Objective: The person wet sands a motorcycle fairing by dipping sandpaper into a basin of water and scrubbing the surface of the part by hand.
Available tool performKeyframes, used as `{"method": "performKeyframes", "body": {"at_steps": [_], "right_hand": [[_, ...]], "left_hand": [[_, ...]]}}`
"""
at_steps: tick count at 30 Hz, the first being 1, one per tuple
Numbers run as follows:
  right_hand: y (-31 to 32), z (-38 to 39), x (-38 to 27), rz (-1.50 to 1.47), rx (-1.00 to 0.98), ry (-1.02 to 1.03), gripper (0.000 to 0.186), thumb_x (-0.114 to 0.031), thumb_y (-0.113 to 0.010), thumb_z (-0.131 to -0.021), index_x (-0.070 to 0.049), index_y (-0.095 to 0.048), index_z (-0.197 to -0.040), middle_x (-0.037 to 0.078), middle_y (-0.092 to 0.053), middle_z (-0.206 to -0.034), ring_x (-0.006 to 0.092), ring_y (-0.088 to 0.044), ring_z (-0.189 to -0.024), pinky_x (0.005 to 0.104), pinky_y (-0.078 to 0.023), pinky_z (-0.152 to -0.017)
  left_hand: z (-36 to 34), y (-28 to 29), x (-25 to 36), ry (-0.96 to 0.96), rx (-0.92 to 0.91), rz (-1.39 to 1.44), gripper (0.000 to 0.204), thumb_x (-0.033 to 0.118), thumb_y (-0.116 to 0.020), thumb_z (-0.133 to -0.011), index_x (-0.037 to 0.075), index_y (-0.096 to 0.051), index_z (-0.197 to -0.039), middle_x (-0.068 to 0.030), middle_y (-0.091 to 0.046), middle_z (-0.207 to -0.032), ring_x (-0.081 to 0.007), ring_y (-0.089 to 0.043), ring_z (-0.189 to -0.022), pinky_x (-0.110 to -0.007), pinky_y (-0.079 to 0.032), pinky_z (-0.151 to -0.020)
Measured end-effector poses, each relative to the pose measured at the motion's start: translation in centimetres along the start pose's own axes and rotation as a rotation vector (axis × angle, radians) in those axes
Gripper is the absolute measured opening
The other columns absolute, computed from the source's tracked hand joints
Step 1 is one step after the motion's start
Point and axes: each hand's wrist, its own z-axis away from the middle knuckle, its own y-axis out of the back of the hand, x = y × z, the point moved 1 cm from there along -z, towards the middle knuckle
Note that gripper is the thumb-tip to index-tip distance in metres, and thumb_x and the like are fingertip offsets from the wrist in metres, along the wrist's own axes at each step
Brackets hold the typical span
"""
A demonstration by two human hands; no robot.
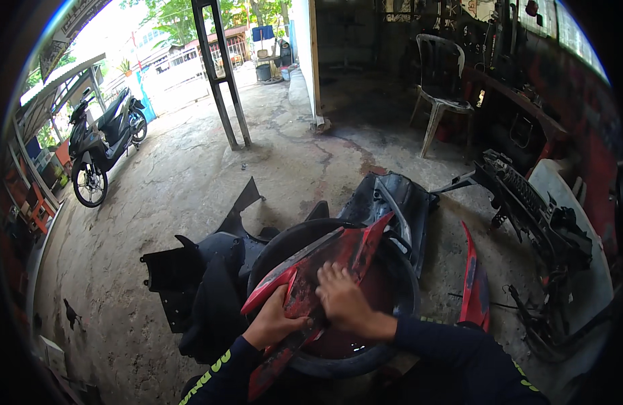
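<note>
A scuffed red and black motorcycle body panel (318, 260) lies slanted over a round black basin (409, 290). Reddish water (375, 287) shows inside the basin. My left hand (277, 320) grips the panel's near left part, thumb on top and fingers wrapped around the edge. On the panel's face rests my right hand (345, 300), fingers laid flat against the worn surface. Whether anything thin is under those fingers is hidden.
Black plastic fairings (217, 277) lie left of the basin, and a dark grey one (412, 202) behind it. At right are another red panel (474, 283) and a black frame part (534, 209). Farther off stand a scooter (109, 138), a metal post (223, 81) and a plastic chair (441, 88).
</note>
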Motion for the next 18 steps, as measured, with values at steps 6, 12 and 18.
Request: {"method": "performKeyframes", "body": {"at_steps": [6, 12, 18], "right_hand": [[-0.4, -4.0, 5.9, 0.038, 0.046, -0.142, 0.037, -0.019, -0.049, -0.103, 0.011, -0.062, -0.119, 0.035, -0.058, -0.13, 0.0503, -0.056, -0.12, 0.0567, -0.041, -0.107], [0.4, -2.7, 5.0, 0.032, 0.001, -0.091, 0.044, -0.019, -0.048, -0.106, 0.016, -0.055, -0.131, 0.038, -0.057, -0.135, 0.053, -0.053, -0.13, 0.0573, -0.04, -0.111], [-0.3, 0.2, 0.2, -0.004, 0.001, 0.05, 0.047, -0.023, -0.047, -0.106, 0.016, -0.055, -0.132, 0.038, -0.053, -0.14, 0.0526, -0.049, -0.134, 0.059, -0.036, -0.114]], "left_hand": [[-0.1, 0.4, 0.0, 0.006, 0.01, -0.024, 0.086, 0.016, -0.09, -0.076, -0.008, -0.042, -0.144, -0.0183, -0.06, -0.134, -0.0248, -0.059, -0.126, -0.036, -0.043, -0.113], [-0.3, 0.0, -0.1, 0.013, 0.004, -0.011, 0.087, 0.017, -0.091, -0.076, -0.007, -0.043, -0.144, -0.0178, -0.061, -0.133, -0.0246, -0.059, -0.125, -0.036, -0.044, -0.111], [-0.4, 0.9, 0.4, 0.013, -0.004, -0.028, 0.086, 0.018, -0.091, -0.075, -0.006, -0.045, -0.143, -0.0176, -0.062, -0.131, -0.0244, -0.06, -0.123, -0.036, -0.046, -0.108]]}}
